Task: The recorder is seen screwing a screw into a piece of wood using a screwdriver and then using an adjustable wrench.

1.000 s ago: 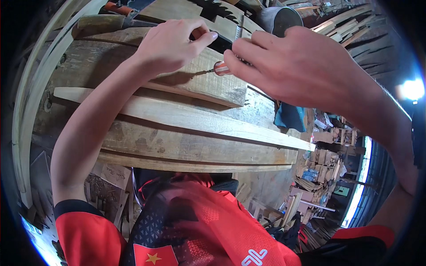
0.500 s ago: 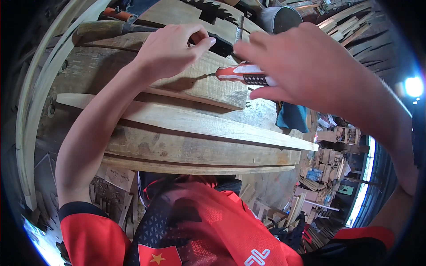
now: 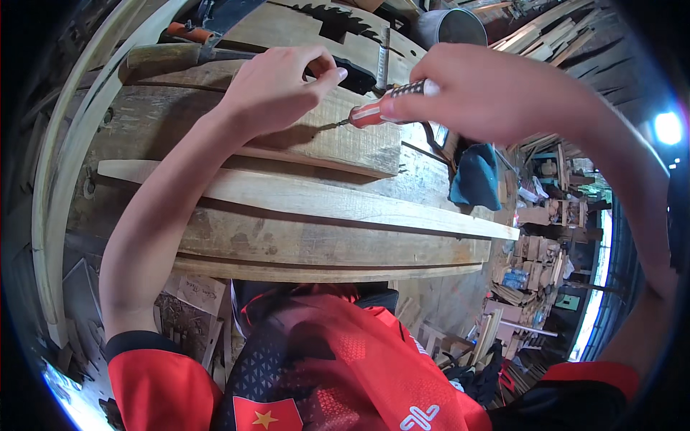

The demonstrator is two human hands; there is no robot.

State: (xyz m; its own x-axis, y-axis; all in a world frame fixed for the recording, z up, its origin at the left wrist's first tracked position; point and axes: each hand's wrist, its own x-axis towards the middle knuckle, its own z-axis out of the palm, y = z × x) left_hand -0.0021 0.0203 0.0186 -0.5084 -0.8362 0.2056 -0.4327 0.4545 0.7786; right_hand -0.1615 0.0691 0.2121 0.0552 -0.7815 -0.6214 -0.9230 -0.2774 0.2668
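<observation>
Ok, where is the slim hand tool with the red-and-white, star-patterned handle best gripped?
Probably by its thick handle, from the right, where the right hand already grips it: the thin dark shank points left over the thick wooden plank, leaving the handle's butt facing right.

My wooden bench (image 3: 230,231) holds a thick board (image 3: 359,146), and a long pale stick (image 3: 323,199) lies on my side of that board.

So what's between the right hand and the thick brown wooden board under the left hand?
In the head view, a striped red-and-white hand tool: the right hand grips it, and its thin dark shaft points toward the board.
</observation>
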